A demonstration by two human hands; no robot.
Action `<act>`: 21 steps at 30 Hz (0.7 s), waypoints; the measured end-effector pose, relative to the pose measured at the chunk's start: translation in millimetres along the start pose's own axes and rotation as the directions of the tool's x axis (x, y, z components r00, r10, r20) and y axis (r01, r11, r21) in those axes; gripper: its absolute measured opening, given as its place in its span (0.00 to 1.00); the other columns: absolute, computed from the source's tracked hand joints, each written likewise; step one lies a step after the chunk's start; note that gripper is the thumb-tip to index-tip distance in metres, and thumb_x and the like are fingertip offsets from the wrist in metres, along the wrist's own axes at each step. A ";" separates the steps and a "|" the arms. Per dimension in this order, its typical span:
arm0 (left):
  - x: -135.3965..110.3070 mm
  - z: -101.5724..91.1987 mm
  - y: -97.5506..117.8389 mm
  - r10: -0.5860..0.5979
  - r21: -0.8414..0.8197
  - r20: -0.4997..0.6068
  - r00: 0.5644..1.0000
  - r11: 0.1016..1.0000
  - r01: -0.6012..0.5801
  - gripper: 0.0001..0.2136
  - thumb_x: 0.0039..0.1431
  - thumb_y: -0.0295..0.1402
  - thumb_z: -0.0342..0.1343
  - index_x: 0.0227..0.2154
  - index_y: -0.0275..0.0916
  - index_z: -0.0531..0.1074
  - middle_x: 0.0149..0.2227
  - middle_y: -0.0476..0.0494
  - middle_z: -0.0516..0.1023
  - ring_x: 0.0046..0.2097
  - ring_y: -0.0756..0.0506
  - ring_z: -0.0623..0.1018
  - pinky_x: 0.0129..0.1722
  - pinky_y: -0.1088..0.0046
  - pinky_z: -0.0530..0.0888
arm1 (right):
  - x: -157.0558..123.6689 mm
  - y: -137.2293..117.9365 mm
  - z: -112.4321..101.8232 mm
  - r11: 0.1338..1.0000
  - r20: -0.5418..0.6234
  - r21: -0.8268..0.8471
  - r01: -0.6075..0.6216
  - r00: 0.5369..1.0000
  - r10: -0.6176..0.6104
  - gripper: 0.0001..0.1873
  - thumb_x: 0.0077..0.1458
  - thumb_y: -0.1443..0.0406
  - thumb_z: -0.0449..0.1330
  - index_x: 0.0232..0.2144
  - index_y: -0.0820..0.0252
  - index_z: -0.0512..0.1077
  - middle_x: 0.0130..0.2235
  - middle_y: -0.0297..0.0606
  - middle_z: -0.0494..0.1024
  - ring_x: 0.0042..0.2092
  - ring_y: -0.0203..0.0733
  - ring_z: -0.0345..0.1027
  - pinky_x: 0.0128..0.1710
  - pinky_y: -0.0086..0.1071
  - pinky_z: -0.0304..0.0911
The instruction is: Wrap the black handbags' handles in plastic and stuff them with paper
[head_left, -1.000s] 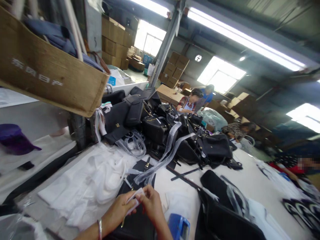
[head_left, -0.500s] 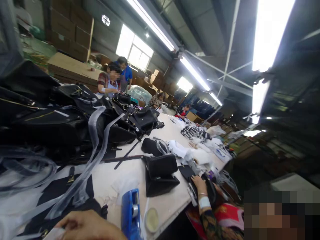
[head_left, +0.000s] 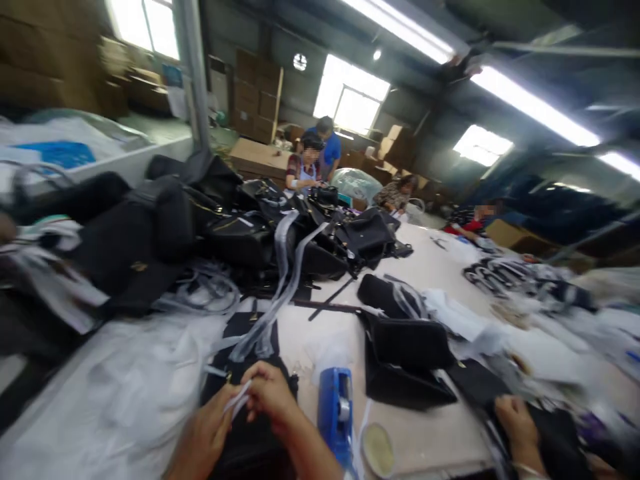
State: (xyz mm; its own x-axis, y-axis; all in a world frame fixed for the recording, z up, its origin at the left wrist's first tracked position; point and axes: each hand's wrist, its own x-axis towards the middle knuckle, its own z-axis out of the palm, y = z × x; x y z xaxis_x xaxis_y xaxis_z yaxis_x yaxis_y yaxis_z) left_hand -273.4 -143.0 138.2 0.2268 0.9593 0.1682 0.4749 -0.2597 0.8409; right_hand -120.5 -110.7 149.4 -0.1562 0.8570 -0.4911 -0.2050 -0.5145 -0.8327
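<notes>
At the bottom of the view, my left hand (head_left: 206, 427) and my right hand (head_left: 270, 398) are close together, fingers pinched on a thin white strip (head_left: 240, 400). What the strip is made of, I cannot make out. Both hands are above a black bag or bag panel (head_left: 260, 437) with small gold-coloured fittings, partly hidden by my hands and forearms. Clear plastic wrapped straps (head_left: 270, 313) trail across its far end. Just right of my right forearm stands a blue tape dispenser (head_left: 330, 407).
Black bags (head_left: 240, 233) are heaped at the back left. White wrapping (head_left: 125, 380) spreads on the left. A round yellowish tin (head_left: 377, 448) and a black bag (head_left: 407, 353) lie right of the dispenser. At the right, a co-worker's hand (head_left: 517, 423) rests by black material.
My view has swung left, so the table's things appear farther right. Earlier one hand showed at the bottom edge; now both are in view, together on the white strip.
</notes>
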 end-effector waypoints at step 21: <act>5.7 49.9 -3.5 -0.088 0.168 -0.108 0.990 0.980 0.106 0.15 0.53 0.36 0.56 0.45 0.49 0.73 0.46 0.41 0.79 0.49 0.34 0.78 0.44 0.57 0.79 | 2.4 24.3 -45.8 0.950 0.231 -0.124 0.287 0.939 -0.253 0.20 0.51 0.51 0.60 0.41 0.57 0.71 0.24 0.30 0.70 0.20 0.33 0.62 0.19 0.28 0.62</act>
State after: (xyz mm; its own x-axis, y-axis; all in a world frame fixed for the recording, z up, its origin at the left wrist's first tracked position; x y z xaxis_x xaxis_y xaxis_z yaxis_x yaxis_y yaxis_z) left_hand -231.3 -142.2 110.4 0.0905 0.9849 0.1479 0.6324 -0.1715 0.7554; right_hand -81.6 -119.8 116.3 -0.3184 0.9285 -0.1910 -0.1198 -0.2393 -0.9635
